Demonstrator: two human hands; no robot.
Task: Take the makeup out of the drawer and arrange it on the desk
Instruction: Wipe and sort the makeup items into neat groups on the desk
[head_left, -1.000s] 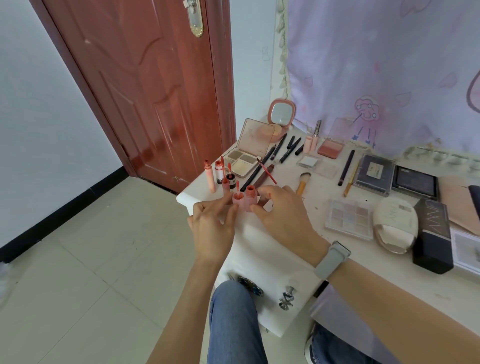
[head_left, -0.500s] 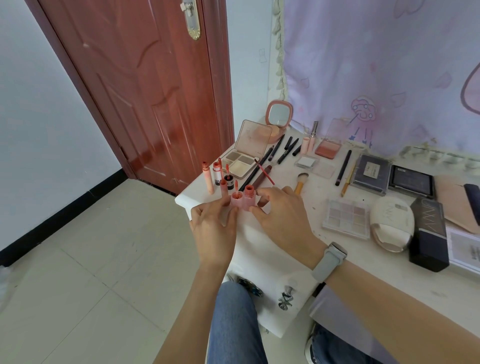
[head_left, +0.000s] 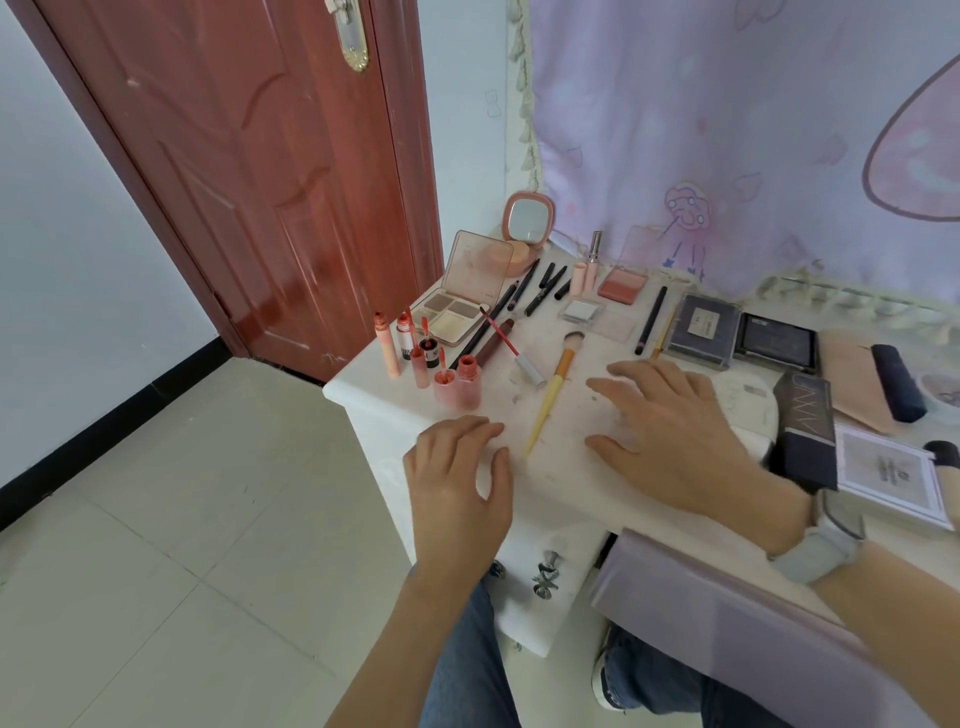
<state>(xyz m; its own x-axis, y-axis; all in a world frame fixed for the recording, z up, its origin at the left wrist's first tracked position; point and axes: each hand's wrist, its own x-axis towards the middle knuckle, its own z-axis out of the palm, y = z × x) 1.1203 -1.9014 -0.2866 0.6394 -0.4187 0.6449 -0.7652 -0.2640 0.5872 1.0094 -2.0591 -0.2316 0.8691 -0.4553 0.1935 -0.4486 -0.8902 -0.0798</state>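
Two small pink lip-gloss bottles (head_left: 460, 387) stand upright on the white desk (head_left: 561, 483) near its left front corner, beside several taller pink tubes (head_left: 402, 348). My left hand (head_left: 457, 491) hovers just in front of them, fingers apart and empty. My right hand (head_left: 670, 436) lies spread over the desk's middle, holding nothing. A yellow-handled brush (head_left: 553, 387) lies between the hands. The open drawer (head_left: 727, 608), lilac inside, juts out below my right wrist.
Behind lie an open eyeshadow palette (head_left: 452, 314), black pencils (head_left: 535, 291), a pink round mirror (head_left: 527, 223), a blush compact (head_left: 623, 283), dark flat palettes (head_left: 737, 332) and a dark box (head_left: 808, 431). A red door (head_left: 234, 171) stands left; a lilac curtain (head_left: 727, 130) hangs behind the desk.
Both hands have let go of the two small pink bottles, which now stand on the desk. The left hand drew back toward me; the right hand moved right over the desk.
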